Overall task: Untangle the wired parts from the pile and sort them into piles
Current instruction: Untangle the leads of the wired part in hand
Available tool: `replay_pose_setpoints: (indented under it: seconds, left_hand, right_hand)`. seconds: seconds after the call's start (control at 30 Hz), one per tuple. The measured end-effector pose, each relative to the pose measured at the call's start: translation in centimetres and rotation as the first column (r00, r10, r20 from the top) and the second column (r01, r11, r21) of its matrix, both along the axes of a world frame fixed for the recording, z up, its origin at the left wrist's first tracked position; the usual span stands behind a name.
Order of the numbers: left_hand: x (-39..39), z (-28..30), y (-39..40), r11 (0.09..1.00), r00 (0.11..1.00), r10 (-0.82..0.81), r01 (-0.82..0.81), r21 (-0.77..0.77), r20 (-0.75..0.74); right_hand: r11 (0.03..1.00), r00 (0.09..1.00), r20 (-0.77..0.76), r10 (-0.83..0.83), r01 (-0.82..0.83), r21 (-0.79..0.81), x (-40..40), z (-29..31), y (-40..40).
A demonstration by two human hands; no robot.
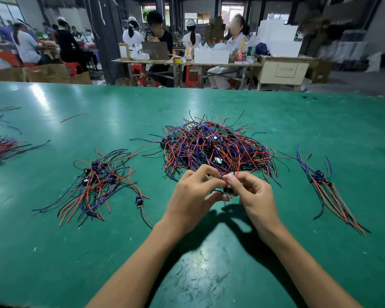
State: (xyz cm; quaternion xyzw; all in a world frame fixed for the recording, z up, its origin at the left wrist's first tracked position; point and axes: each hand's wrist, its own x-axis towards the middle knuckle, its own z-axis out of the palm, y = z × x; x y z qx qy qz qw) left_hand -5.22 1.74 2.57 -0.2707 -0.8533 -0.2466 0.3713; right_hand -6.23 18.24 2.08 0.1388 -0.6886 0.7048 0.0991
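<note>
A big tangled pile (218,147) of red, blue and black wired parts lies in the middle of the green table (53,252). At its near edge my left hand (191,194) and my right hand (251,194) meet, both pinching a small dark wired part (228,190) whose wires run back into the tangle. A sorted pile (98,185) lies to the left, with one single part (139,201) beside it. A smaller sorted pile (327,187) lies to the right.
More wire bundles (2,147) lie at the table's far left edge, and a loose wire (73,117) sits further back. Beyond the table, people sit at benches with boxes and bottles.
</note>
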Motion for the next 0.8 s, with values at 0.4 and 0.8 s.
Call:
replay_pose_setpoints:
  seconds: [0.4,0.8]
  left_hand:
    - [-0.3,-0.2,-0.6,0.990,0.974,-0.002,-0.030,0.138,0.224]
    - [-0.5,1.2,-7.2,0.494,0.370,0.599,-0.869,0.036,0.710]
  right_hand:
    - [0.969,0.987,0.108,-0.119,0.139,-0.206,-0.7,-0.2,0.2]
    - [0.909,0.941,0.160,-0.297,0.330,-0.255,-1.7,0.0,1.6]
